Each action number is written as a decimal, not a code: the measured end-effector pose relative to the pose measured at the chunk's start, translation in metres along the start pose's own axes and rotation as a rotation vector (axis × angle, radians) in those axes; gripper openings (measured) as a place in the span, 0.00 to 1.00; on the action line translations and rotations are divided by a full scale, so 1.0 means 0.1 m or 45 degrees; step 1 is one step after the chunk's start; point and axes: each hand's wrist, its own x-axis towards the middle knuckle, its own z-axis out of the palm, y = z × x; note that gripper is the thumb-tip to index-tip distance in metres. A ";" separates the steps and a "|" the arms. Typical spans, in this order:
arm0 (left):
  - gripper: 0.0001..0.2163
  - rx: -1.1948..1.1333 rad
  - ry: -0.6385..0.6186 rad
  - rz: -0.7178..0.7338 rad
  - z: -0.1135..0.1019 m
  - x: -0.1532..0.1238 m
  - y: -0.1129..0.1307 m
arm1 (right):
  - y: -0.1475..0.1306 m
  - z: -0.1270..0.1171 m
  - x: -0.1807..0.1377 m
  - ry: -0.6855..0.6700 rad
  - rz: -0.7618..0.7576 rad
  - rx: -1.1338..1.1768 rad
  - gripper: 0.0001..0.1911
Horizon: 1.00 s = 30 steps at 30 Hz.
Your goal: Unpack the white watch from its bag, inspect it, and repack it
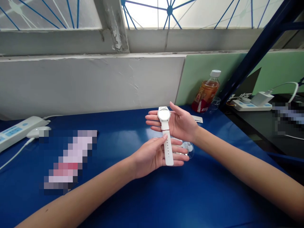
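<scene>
A white wristwatch (163, 114) with a round face and a punched strap lies stretched out across both hands above the blue desk. With its thumb on the strap and its fingers beneath, my left hand (152, 155) grips the lower part. Palm up behind it, my right hand (181, 125) has its fingers stretched out under the watch face, the thumb apart. Partly hidden behind my left fingers, a clear round object (190, 147) rests on the desk. Past my right hand, a flat white strip (198, 119) is partly covered.
On the blue desk (114, 202), a pixelated flat object (76, 155) lies at left, near a white power strip (16, 131) with a cable. A drink bottle (206, 91) stands at the back right beside a clear cup (215, 104). A blue metal post (254, 53) slants up at right.
</scene>
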 end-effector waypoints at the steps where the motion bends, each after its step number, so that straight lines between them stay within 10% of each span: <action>1: 0.20 0.000 -0.014 0.020 -0.01 0.00 -0.01 | 0.00 -0.01 0.00 -0.012 -0.001 0.004 0.36; 30: 0.17 -0.103 -0.133 0.092 -0.08 0.05 0.01 | -0.01 -0.09 0.02 0.115 -0.037 -0.133 0.31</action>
